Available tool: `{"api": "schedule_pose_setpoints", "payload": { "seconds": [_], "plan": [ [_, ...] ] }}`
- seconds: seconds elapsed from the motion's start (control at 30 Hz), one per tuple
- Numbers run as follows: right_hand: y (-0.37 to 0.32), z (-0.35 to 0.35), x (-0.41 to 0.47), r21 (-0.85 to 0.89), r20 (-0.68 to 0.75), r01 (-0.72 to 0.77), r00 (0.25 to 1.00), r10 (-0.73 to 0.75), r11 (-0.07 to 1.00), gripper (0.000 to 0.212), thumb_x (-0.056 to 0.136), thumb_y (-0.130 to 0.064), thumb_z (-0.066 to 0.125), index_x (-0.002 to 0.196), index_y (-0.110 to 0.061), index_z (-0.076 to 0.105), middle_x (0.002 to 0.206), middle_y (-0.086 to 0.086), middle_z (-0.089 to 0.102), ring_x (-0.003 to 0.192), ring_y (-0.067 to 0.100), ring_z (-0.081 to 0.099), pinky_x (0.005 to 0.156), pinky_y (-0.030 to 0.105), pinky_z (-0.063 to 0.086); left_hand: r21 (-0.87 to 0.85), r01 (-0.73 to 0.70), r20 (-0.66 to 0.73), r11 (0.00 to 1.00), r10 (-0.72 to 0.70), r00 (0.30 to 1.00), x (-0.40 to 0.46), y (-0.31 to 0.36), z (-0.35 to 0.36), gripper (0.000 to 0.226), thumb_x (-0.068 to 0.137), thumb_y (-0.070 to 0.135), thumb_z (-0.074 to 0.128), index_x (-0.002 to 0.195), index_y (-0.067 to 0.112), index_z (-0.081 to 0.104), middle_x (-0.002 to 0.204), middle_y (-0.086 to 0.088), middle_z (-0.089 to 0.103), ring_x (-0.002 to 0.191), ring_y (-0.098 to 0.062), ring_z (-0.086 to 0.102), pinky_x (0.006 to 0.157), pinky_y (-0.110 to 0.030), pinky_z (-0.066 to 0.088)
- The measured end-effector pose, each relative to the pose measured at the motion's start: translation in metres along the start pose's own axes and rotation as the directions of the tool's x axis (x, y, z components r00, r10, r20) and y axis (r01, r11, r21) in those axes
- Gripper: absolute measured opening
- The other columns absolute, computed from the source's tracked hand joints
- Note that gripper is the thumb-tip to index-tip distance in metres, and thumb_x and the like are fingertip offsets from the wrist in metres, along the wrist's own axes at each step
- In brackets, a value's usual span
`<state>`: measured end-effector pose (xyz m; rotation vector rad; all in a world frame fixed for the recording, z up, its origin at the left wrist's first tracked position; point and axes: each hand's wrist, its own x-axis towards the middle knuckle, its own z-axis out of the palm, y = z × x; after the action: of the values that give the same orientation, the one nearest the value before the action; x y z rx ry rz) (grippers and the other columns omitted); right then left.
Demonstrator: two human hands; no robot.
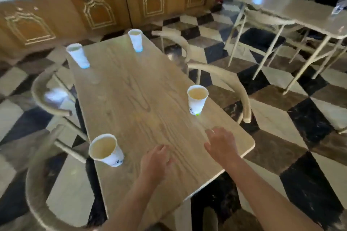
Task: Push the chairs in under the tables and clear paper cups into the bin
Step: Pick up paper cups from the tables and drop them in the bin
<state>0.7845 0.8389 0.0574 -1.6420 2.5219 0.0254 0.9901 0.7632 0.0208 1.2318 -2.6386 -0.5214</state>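
Both hands, left [156,161] and right [221,143], hover empty and loosely spread over the table [142,99]; blurred chairs half hidden.

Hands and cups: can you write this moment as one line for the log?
left hand: empty, over table | right hand: empty, over table | paper cups: four upright, none picked up | nearest cup: beside left hand

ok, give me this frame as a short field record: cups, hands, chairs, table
cups: four paper cups upright on the table; near-left, near-right, far-left, far-centre
left hand: empty, fingers curled, over the table
right hand: empty, over the table's near edge
chairs: curved-back chairs on both sides; near-right one
table: light wood
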Motion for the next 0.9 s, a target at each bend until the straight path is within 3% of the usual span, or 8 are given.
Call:
{"api": "schedule_pose_setpoints", "payload": {
  "seconds": [0.1,0.2,0.3,0.47,0.57,0.7,0.8,0.9],
  "plan": [
    [0.015,-0.011,0.030,0.023,-0.074,0.151,0.986,-0.149,0.988,0.029,0.066,-0.015,0.074,0.092,-0.006,0.066,0.091,0.017,0.066,0.084,0.036,0.059,0.069,0.044,0.047,-0.055,0.164,-0.082,0.985,-0.168,0.982,-0.001,0.006,-0.002,0.037,0.077,0.038,0.050,0.100,0.011,0.059,0.094,-0.009,0.064,0.075,-0.032,0.064,0.059,-0.038,0.051],
    [0.026,-0.024,0.057,0.001,-0.148,0.261,0.955,-0.258,0.965,0.031,0.046,-0.007,0.082,0.072,-0.003,0.066,0.061,0.015,0.060,0.055,0.034,0.058,0.048,0.038,0.048,-0.066,0.259,-0.179,0.964,-0.266,0.947,-0.004,0.013,-0.009,0.035,0.074,0.034,0.052,0.096,0.009,0.062,0.090,-0.009,0.066,0.073,-0.030,0.063,0.060,-0.034,0.050],
    [0.030,-0.035,0.083,-0.012,-0.197,0.332,0.924,-0.327,0.943,0.025,0.054,-0.004,0.078,0.075,-0.004,0.065,0.061,0.013,0.058,0.052,0.033,0.056,0.045,0.033,0.044,0.033,0.356,-0.263,0.934,-0.335,0.905,-0.005,0.006,-0.024,0.032,0.064,0.024,0.063,0.090,0.007,0.065,0.086,-0.009,0.068,0.070,-0.030,0.063,0.058,-0.035,0.049],
    [0.028,-0.037,0.121,-0.079,-0.167,0.381,0.906,-0.389,0.921,0.037,0.059,-0.002,0.079,0.094,0.001,0.067,0.077,0.023,0.064,0.064,0.039,0.060,0.055,0.043,0.052,0.093,0.513,-0.339,0.853,-0.457,0.822,-0.013,-0.020,-0.052,0.042,0.056,0.011,0.082,0.094,0.005,0.066,0.085,-0.015,0.068,0.074,-0.035,0.065,0.059,-0.042,0.052],
    [0.027,-0.038,0.132,-0.090,-0.117,0.397,0.906,-0.406,0.913,0.050,0.060,-0.006,0.080,0.106,0.002,0.064,0.090,0.025,0.065,0.076,0.043,0.061,0.068,0.050,0.052,0.132,0.558,-0.336,0.819,-0.493,0.803,-0.016,-0.042,-0.061,0.047,0.058,0.010,0.083,0.100,0.003,0.065,0.091,-0.018,0.069,0.082,-0.039,0.064,0.067,-0.048,0.052],
    [0.027,-0.031,0.142,-0.071,-0.087,0.379,0.919,-0.384,0.923,0.053,0.059,-0.007,0.082,0.107,0.003,0.063,0.089,0.025,0.065,0.075,0.043,0.060,0.067,0.049,0.051,0.143,0.618,-0.281,0.773,-0.567,0.774,-0.018,-0.063,-0.058,0.050,0.062,0.013,0.082,0.107,0.004,0.064,0.100,-0.019,0.067,0.090,-0.040,0.062,0.074,-0.047,0.049],
    [0.024,-0.030,0.146,-0.059,-0.051,0.371,0.926,-0.374,0.927,0.046,0.063,-0.006,0.080,0.105,0.003,0.063,0.082,0.022,0.067,0.071,0.039,0.061,0.063,0.043,0.049,0.177,0.625,-0.233,0.761,-0.584,0.777,-0.017,-0.067,-0.053,0.040,0.063,0.013,0.081,0.100,0.006,0.067,0.088,-0.012,0.070,0.077,-0.034,0.064,0.068,-0.039,0.048],
    [0.025,-0.025,0.150,-0.056,-0.046,0.378,0.923,-0.381,0.924,0.035,0.061,0.003,0.077,0.094,0.002,0.065,0.068,0.016,0.065,0.060,0.034,0.060,0.052,0.035,0.043,0.195,0.619,-0.250,0.761,-0.572,0.781,-0.015,-0.075,-0.049,0.030,0.052,0.000,0.083,0.078,0.008,0.071,0.059,-0.005,0.066,0.050,-0.030,0.060,0.057,-0.033,0.049]
  ]
}}
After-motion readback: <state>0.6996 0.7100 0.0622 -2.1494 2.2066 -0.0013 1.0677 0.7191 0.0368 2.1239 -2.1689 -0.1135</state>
